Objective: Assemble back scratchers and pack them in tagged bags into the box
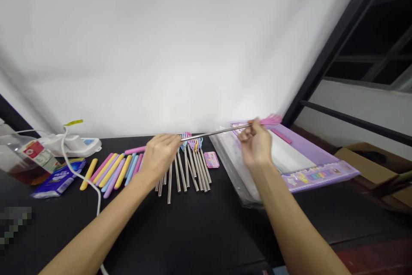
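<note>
A pink telescopic back scratcher is stretched out between my two hands above the table. My left hand (161, 155) is closed around its pink handle (135, 149), which sticks out to the left of the fist. From there the metal rod (215, 132) runs to my right hand (256, 140), which pinches it just below the pink claw head (271, 119). Beneath, between the hands, several metal rods (202, 172) with coloured claw heads (194, 143) lie side by side. Left of them are pastel handles (109, 176) in yellow, pink, blue and purple.
A small pink card (211, 159) lies beside the rods. On the right, clear plastic bags (234, 176) overlap a purple display board (322, 176). At left are a power strip (85, 146), white cable (98, 197), blue packet (59, 178) and bottle (24, 159). Cardboard boxes (363, 163) stand beyond the table's right edge.
</note>
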`<state>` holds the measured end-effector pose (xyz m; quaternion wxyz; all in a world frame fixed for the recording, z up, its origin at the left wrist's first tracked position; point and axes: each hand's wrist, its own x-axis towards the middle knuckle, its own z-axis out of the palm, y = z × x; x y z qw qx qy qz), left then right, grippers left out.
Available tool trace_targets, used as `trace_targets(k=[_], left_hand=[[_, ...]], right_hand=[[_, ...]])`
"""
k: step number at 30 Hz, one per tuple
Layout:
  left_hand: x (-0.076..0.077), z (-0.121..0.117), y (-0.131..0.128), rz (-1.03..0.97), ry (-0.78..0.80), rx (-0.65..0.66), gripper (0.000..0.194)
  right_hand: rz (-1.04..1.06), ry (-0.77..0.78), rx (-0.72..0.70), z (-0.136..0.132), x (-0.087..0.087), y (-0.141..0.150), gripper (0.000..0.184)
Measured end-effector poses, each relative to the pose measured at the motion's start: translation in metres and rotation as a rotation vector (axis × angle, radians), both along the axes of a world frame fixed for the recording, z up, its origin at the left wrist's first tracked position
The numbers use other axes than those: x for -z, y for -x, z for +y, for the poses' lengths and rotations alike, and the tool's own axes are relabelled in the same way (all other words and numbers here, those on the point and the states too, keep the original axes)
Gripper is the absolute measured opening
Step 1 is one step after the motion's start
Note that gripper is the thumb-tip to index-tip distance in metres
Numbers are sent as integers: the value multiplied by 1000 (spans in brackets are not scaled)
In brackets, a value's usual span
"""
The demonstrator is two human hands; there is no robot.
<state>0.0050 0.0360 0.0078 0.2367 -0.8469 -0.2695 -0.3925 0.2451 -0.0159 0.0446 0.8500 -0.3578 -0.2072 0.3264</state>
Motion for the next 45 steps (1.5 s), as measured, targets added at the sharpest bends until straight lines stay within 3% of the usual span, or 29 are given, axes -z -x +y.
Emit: trace_targets(k=[2, 4, 9, 12, 15, 18, 24, 27, 28, 30, 32, 34, 36, 38, 45], left_hand=[[-5, -11, -10, 4, -5, 70, 23], [-9, -16, -11, 15, 17, 58, 21], [-13, -1, 22, 110, 67, -108, 25], [-12, 4, 32, 152, 48, -130, 31], [-9, -2, 21, 191, 3, -124, 29], [-7, -10, 9, 190, 0, -121, 26], [-13, -17, 11, 109, 133, -138, 32], [-16, -18, 17, 124, 271, -216, 33], [-16, -18, 18, 122, 330, -248, 32], [-15, -18, 21, 115, 436, -292, 28], [-13, -18, 23, 128, 498, -295, 26], [-10, -17, 22, 157, 518, -278, 26], [-7, -17, 21, 179, 522, -267, 28], [-6, -18, 21, 196, 525, -263, 29], [-7, -21, 21, 215, 540, -257, 29]], right_hand=[[-49, 57, -189, 0, 0, 17, 32], [-74, 91, -240, -2, -3, 19, 27], [-74, 82, 87, -4, -4, -19, 27], [-330, 149, 162, -1, 6, -21, 30], [-709, 268, -63, 2, 18, 3, 41], [-850, 247, -267, 2, 22, 25, 44], [-669, 79, -384, -6, 8, 24, 36], [-667, 111, -455, -11, 2, 18, 53], [-715, 154, -429, -12, 1, 14, 56], [-911, 291, -239, -13, 1, 3, 47], [-1196, 506, 14, -13, 4, -11, 32], [-1449, 767, 153, -12, 7, -24, 29], [-1587, 994, 135, -11, 10, -31, 35], [-1632, 1111, 92, -10, 12, -32, 38], [-1632, 1112, 101, -9, 9, -18, 34]])
